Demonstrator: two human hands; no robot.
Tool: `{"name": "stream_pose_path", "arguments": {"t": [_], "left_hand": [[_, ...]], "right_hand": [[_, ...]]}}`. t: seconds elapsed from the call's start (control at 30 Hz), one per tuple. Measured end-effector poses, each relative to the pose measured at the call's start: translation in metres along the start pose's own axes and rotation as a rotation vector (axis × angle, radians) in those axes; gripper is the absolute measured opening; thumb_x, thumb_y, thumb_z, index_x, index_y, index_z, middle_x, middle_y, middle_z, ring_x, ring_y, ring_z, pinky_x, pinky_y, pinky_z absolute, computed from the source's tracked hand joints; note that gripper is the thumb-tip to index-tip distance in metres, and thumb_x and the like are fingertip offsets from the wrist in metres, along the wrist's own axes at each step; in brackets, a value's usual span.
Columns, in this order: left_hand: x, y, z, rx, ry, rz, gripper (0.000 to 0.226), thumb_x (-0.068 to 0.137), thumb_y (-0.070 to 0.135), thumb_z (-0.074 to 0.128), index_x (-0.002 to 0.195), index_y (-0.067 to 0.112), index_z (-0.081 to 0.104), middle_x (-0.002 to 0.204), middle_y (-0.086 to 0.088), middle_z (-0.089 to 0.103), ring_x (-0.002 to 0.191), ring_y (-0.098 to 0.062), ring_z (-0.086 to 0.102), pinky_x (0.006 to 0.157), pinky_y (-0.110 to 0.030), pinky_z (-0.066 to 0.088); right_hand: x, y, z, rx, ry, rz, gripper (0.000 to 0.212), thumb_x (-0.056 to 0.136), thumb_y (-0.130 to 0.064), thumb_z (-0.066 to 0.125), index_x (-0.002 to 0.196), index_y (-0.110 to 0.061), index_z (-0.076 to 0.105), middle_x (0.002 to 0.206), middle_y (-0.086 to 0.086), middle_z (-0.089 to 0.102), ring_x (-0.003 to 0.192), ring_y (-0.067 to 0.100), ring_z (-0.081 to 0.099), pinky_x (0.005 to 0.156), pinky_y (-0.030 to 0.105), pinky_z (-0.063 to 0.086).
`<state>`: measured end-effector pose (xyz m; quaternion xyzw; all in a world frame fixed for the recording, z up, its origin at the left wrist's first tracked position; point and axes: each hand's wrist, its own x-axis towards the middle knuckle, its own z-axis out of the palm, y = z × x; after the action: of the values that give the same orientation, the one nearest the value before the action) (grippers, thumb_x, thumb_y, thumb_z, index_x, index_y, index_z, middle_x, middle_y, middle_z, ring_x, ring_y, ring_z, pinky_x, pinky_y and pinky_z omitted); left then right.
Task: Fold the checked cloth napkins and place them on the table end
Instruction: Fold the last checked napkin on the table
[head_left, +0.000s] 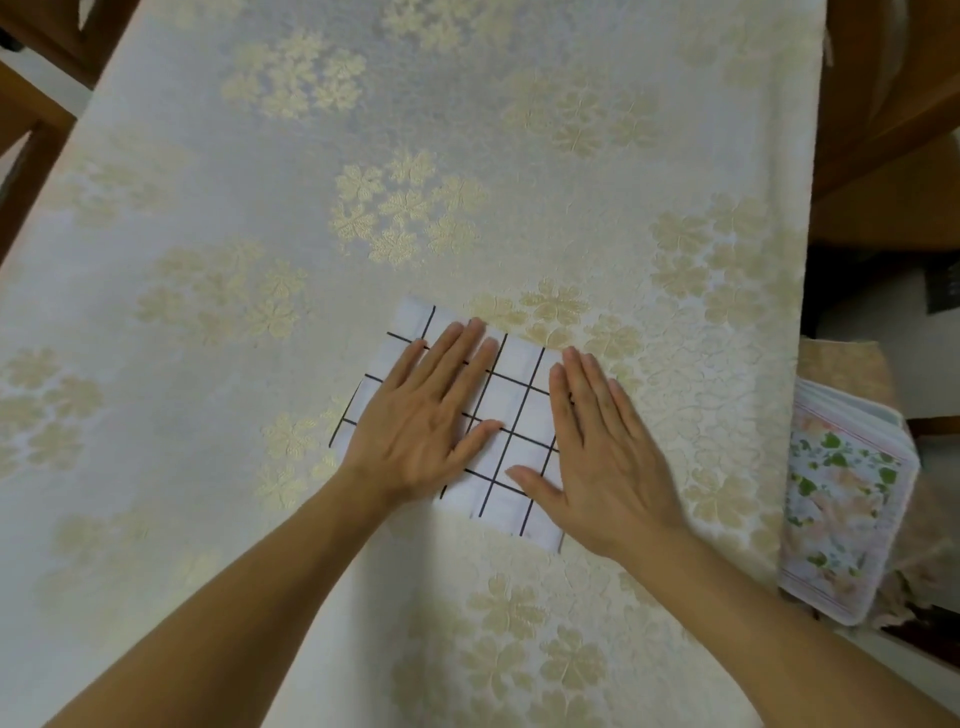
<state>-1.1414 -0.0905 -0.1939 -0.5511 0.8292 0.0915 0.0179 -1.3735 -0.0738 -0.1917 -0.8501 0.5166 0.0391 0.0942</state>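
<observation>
A white napkin with thin black checks (511, 410) lies folded into a small rectangle on the table, slightly right of centre. My left hand (423, 415) presses flat on its left half, fingers spread and pointing away from me. My right hand (605, 447) lies flat on its right edge, partly on the napkin and partly on the tablecloth. Neither hand grips anything. The napkin's middle shows between the two hands; its left and right parts are hidden under them.
The table wears a cream tablecloth with gold flower clusters (405, 208). A stack of floral-print cloths (841, 504) sits on a chair at the right, beside the table edge. Wooden chair parts (31, 104) stand at the far left and far right.
</observation>
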Motion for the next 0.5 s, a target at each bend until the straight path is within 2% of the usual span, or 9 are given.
{"name": "stream_pose_path", "arguments": {"t": [0.17, 0.5], "left_hand": [[-0.014, -0.02, -0.008, -0.027, -0.004, -0.112, 0.073, 0.102, 0.056, 0.024, 0.159, 0.018, -0.002, 0.167, -0.001, -0.009, 0.153, -0.016, -0.009, 0.124, -0.047, 0.012], [-0.014, -0.019, -0.002, -0.04, 0.015, -0.145, 0.076, 0.101, 0.057, 0.021, 0.159, 0.013, -0.002, 0.167, -0.004, -0.009, 0.153, -0.016, -0.009, 0.125, -0.045, 0.009]], "right_hand": [[-0.012, 0.012, 0.0, -0.006, 0.005, 0.012, 0.097, 0.097, -0.073, 0.018, 0.157, 0.001, -0.002, 0.166, 0.018, -0.01, 0.154, 0.028, -0.007, 0.124, 0.046, 0.015], [-0.012, 0.01, 0.002, -0.01, 0.007, 0.021, 0.1, 0.096, -0.075, 0.019, 0.157, 0.0, -0.004, 0.166, 0.017, -0.011, 0.154, 0.028, -0.008, 0.124, 0.048, 0.015]]}}
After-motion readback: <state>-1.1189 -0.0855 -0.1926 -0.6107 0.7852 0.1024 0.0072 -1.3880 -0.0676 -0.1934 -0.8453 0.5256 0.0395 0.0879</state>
